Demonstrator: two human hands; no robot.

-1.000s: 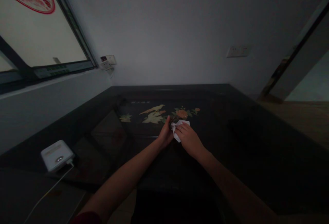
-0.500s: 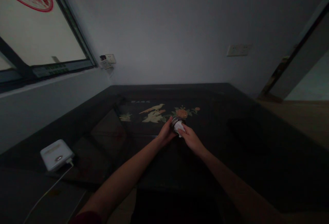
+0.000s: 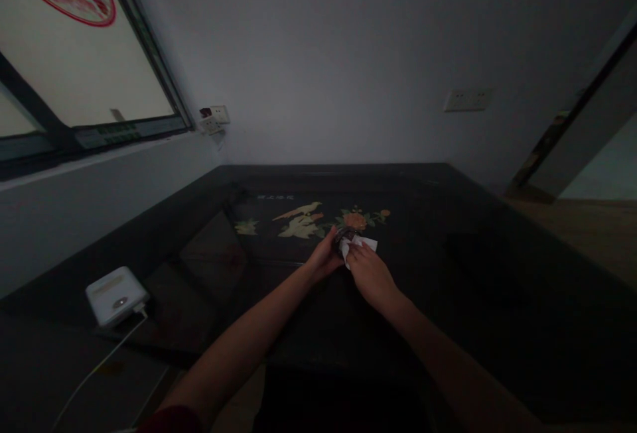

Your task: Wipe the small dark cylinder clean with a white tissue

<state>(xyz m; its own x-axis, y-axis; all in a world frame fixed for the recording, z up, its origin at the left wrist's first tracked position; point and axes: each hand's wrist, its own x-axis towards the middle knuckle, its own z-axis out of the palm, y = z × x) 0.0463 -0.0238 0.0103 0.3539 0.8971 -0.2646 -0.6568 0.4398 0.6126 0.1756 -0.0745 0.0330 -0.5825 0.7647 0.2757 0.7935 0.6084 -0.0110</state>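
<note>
Over the middle of the dark table, my left hand (image 3: 323, 258) grips the left side of a small, round, shiny dark object (image 3: 345, 234), perhaps a bowl or glass dish; its exact kind is too dim to make out. My right hand (image 3: 369, 274) has its fingers closed on a white tissue (image 3: 368, 243) and presses it against the object's near right side. Part of the tissue sticks out past the fingers to the right. Both hands hide much of the round object.
The glossy black table (image 3: 318, 327) carries a bird-and-flower picture (image 3: 301, 221). On its left stands a white box-shaped device (image 3: 117, 297) with a white cable (image 3: 99, 363) trailing off the near edge. A wall with sockets (image 3: 468, 100) rises behind, and a window (image 3: 74, 81) is at left.
My right hand has turned over the round object, its fingers now reaching into or across it. The tissue has spread out to the right. My left hand keeps its hold.
</note>
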